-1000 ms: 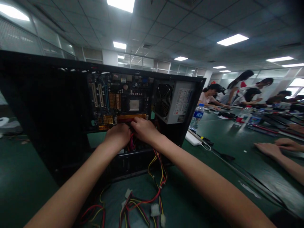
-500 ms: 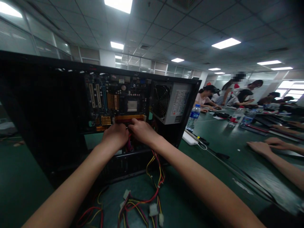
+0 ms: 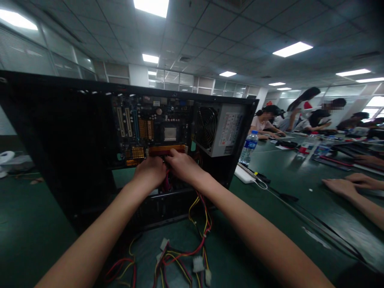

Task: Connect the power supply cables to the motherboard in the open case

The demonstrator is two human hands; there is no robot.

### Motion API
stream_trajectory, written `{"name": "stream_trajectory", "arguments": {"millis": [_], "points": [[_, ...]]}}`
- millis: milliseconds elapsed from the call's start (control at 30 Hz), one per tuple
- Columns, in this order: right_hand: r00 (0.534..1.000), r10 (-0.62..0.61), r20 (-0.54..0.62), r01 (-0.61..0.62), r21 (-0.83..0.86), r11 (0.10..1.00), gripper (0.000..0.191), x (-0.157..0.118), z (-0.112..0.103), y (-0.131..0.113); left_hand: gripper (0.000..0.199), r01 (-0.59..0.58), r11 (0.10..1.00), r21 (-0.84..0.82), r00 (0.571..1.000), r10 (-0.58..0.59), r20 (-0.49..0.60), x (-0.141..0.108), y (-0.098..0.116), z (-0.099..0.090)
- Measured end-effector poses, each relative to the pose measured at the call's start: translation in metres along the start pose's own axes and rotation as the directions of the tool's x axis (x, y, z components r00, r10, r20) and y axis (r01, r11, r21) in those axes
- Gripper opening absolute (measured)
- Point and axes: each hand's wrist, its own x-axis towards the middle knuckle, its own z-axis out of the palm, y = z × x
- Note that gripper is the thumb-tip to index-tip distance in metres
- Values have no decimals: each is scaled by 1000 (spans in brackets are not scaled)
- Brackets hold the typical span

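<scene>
An open black computer case (image 3: 75, 86) lies before me with a motherboard (image 3: 144, 114) and a silver power supply (image 3: 229, 132) inside. Both my hands reach to the lower edge of the board, just under the orange and red memory slots (image 3: 159, 151). My left hand (image 3: 151, 172) is closed, its fingertips hidden behind the knuckles. Close against it, my right hand (image 3: 181, 165) is closed too, fingers bent down. A bundle of coloured power wires (image 3: 167, 185) comes out beneath them. What the fingertips grip does not show.
Loose power cables with white connectors (image 3: 198, 264) lie on the green table (image 3: 270, 200) in front of the case. To the right are a water bottle (image 3: 249, 148), a white power strip (image 3: 244, 174) and a co-worker's hands (image 3: 342, 186). Several people work farther back.
The view has shifted slightly, so the case and table appear a little farther right and lower. Both hands stay closed at the same place on the board.
</scene>
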Motion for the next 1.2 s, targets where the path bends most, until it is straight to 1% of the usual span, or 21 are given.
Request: {"name": "stream_trajectory", "arguments": {"millis": [100,233,367,500,567,667,733,800,867,967,1200], "points": [[1000,-3,7,3,10,1000,27,-1,-1,0,42,-25,1000,0,1000,25,5,-2,2,0],[1000,5,26,-6,15,1000,29,-2,-3,-1,42,-27,999,31,1000,27,-7,-5,3,2],[999,34,36,-35,19,999,29,-3,-3,-2,43,-1,999,47,999,3,-45,-6,4,4],[998,50,43,-51,29,998,27,-2,0,-1,43,32,998,60,999,-29,-40,-8,6,2],[998,56,36,-58,40,998,27,-2,1,0,44,30,998,49,999,-28,-41,-7,5,0],[997,70,38,-72,44,996,27,-1,1,1,43,6,1000,17,1000,-7,12,-3,-2,-1],[996,72,47,-74,41,996,27,0,0,1,40,-35,999,-12,998,35,55,1,-8,-1],[996,69,53,-71,39,997,27,0,-1,1,38,-82,996,-36,994,84,69,3,-13,0],[997,59,48,-61,39,997,28,0,-1,2,37,-99,994,-41,993,101,64,2,-13,0],[998,44,38,-45,35,998,27,1,0,2,36,-89,996,-20,996,90,26,-4,-10,2],[997,70,12,-70,23,997,27,2,1,2,37,-82,997,8,997,82,-5,-9,-4,5]]}}
